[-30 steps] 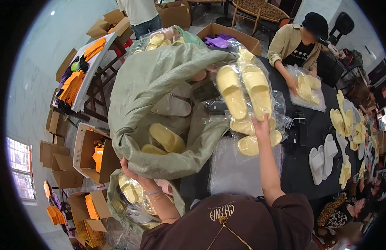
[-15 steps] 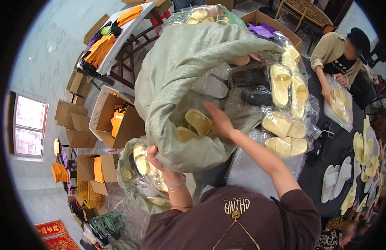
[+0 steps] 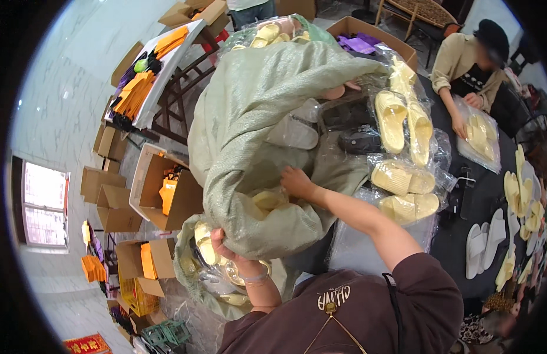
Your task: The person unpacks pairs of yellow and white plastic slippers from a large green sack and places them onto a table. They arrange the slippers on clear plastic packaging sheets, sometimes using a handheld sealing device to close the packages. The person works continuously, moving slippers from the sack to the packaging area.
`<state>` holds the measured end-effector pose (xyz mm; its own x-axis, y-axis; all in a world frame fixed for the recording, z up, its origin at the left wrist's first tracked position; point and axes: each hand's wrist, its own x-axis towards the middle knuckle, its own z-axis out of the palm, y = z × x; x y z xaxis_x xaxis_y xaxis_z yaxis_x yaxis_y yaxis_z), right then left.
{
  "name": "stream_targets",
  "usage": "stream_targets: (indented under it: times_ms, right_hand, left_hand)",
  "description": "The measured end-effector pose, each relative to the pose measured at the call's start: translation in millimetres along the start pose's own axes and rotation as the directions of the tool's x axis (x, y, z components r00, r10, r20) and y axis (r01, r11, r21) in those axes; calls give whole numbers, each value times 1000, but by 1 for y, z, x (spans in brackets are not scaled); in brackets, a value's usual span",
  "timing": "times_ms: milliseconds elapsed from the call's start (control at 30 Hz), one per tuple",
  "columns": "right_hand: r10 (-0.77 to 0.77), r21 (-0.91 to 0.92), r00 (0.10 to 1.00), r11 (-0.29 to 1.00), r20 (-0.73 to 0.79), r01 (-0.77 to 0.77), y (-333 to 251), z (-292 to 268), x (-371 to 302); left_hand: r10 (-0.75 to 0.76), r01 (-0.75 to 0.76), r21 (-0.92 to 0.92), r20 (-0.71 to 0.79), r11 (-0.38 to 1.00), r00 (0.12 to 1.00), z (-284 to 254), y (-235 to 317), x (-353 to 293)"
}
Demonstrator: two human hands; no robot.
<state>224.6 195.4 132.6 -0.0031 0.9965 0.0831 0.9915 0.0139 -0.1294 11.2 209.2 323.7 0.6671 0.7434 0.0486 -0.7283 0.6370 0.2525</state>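
Observation:
My left hand (image 3: 226, 244) is closed on the rim of a large pale green woven sack (image 3: 226, 130), at the sack's lower left edge. My right hand (image 3: 297, 182) reaches into the sack's mouth with its fingers curled together. Just below those fingers lie pale yellow slippers (image 3: 270, 202) in clear plastic, partly hidden by the sack's fold. What the right fingers hold, if anything, cannot be made out. Higher in the mouth are bagged white slippers (image 3: 294, 133) and bagged black slippers (image 3: 360, 140).
Bagged yellow slippers (image 3: 403, 177) lie right of the sack on a dark table (image 3: 447, 248). White slippers (image 3: 484, 245) sit farther right. A co-worker (image 3: 471, 76) handles a bagged yellow pair (image 3: 480, 138). Another sack (image 3: 188, 259) with bagged slippers stands at lower left, near cardboard boxes (image 3: 185, 203).
My right hand has gone from spread fingers beside the yellow slippers to curled fingers, slightly lower and left. The yellow slippers have dropped lower into the sack. My left hand stays on the rim.

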Motion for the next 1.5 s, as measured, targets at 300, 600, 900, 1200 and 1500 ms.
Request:
stream_targets:
  times_ms: [300,600,900,1200,1500]
  right_hand:
    - [695,650,606,671,-386,-356,72,-90,-180]
    - [993,963,11,-119,120,243,139,-142,-275]
    - [864,810,60,-491,500,321,279,-109,-299]
    - [991,925,1,128,-137,-358,211,-125,-290]
    - [899,692,-394,-160,-193,-704,158,-30,-346]
  left_hand:
    - [23,-25,29,79,999,997,-7,4,10]
    - [709,-422,894,197,155,677,31,-62,1]
    - [41,-48,236,35,971,999,-9,3,11]
    - [470,-251,512,-358,821,806,36,-39,13]
    - [339,-270,471,-68,840,938,-47,0,20]
